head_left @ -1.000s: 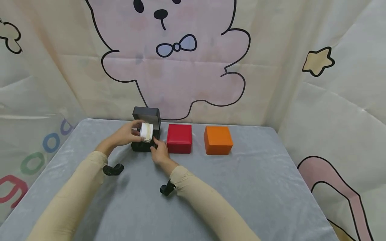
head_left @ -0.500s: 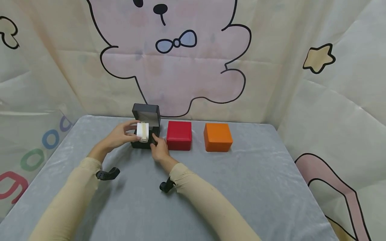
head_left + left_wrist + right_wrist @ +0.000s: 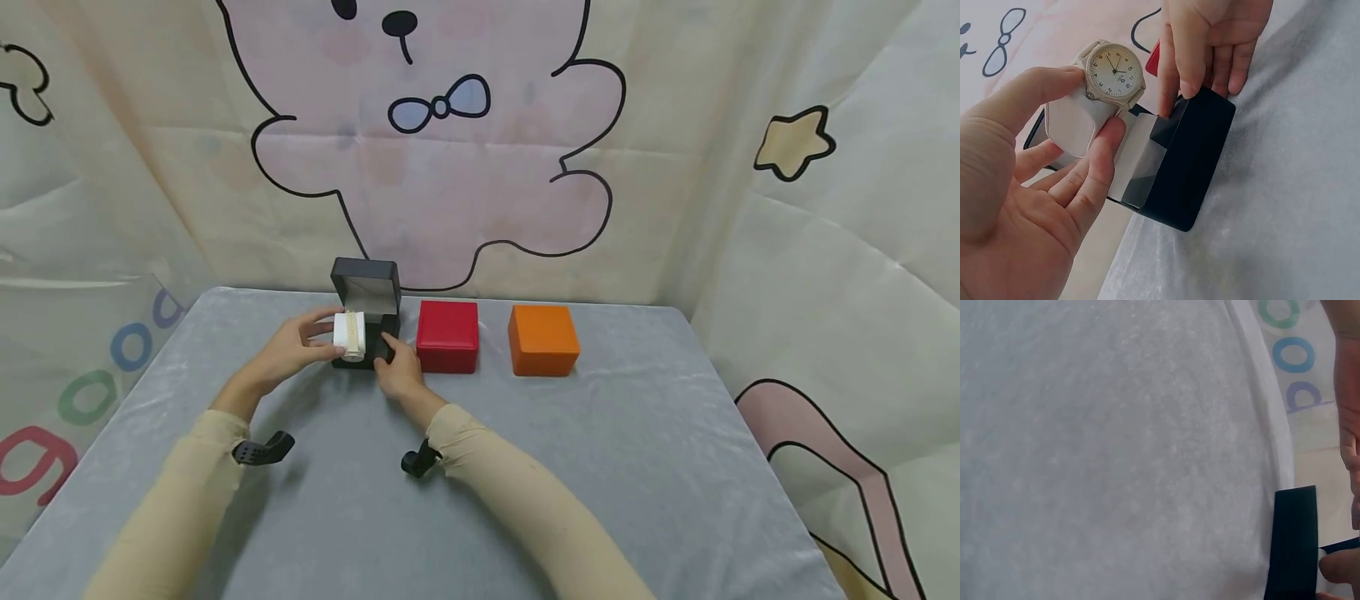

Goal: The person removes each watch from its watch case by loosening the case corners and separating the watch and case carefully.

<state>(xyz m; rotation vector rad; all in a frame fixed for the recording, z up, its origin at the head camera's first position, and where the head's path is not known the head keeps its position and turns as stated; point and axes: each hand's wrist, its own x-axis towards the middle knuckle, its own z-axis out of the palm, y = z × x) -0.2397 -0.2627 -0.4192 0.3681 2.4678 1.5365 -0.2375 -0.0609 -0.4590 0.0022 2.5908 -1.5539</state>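
Observation:
My left hand [image 3: 288, 354] holds a white cushion [image 3: 1072, 122] with a cream wristwatch [image 3: 1114, 70] strapped round it. The thumb lies by the watch case and the fingers support the cushion from the other side. Just beside it stands a black watch box [image 3: 1200, 165], its lid [image 3: 367, 279] raised at the back. In the left wrist view part of the box's inside shows, dark and pale grey. My right hand [image 3: 401, 375] grips the box at its front right corner, one finger reaching inside the rim. Only the fingertips of that hand show in the right wrist view.
To the right of the black box stand a red box [image 3: 447, 337] and then an orange box [image 3: 543, 342], both closed. A grey cloth [image 3: 600, 483] covers the table. A printed curtain [image 3: 525, 200] hangs right behind the table's back edge.
My left hand has drawn the cushion with the watch slightly left and down, away from the open box, and turned it a little. The right hand stays at the box's corner.

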